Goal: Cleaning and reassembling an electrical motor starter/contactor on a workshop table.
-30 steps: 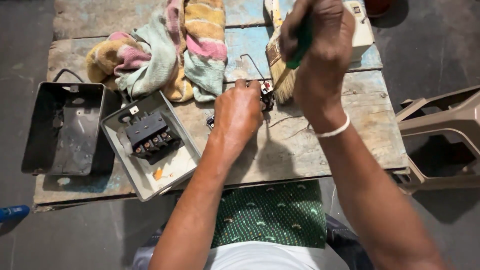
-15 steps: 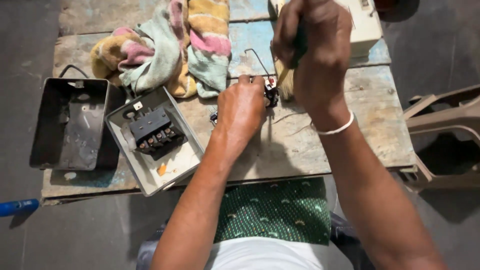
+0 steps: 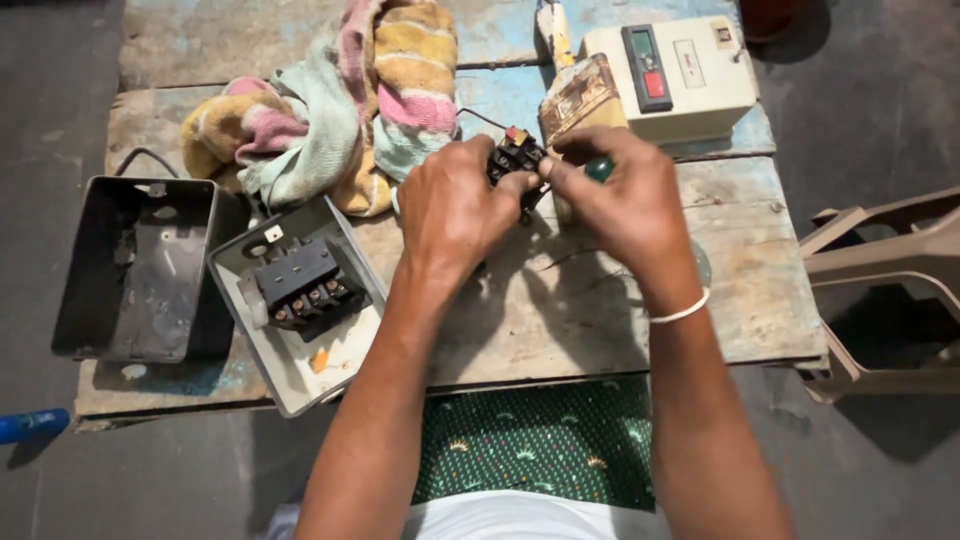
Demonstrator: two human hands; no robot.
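My right hand [image 3: 625, 205], raised a moment ago, now down at small black terminal block [image 3: 515, 157]; green-handled tool [image 3: 598, 168] clamped in it. Left hand [image 3: 455, 205] pinches block. Work resumes on block.

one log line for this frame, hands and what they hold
left hand: grips small black electrical block | right hand: green-handled tool at block | surface: wooden table | nearby: open grey switch box, striped cloth

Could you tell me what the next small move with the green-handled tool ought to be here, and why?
Probably bring the tool's tip onto a terminal of the small black electrical block. The left hand already steadies that block above the wooden table, and the right hand has the green-handled tool in its grip right beside it; its tip is hidden, so contact is unclear.
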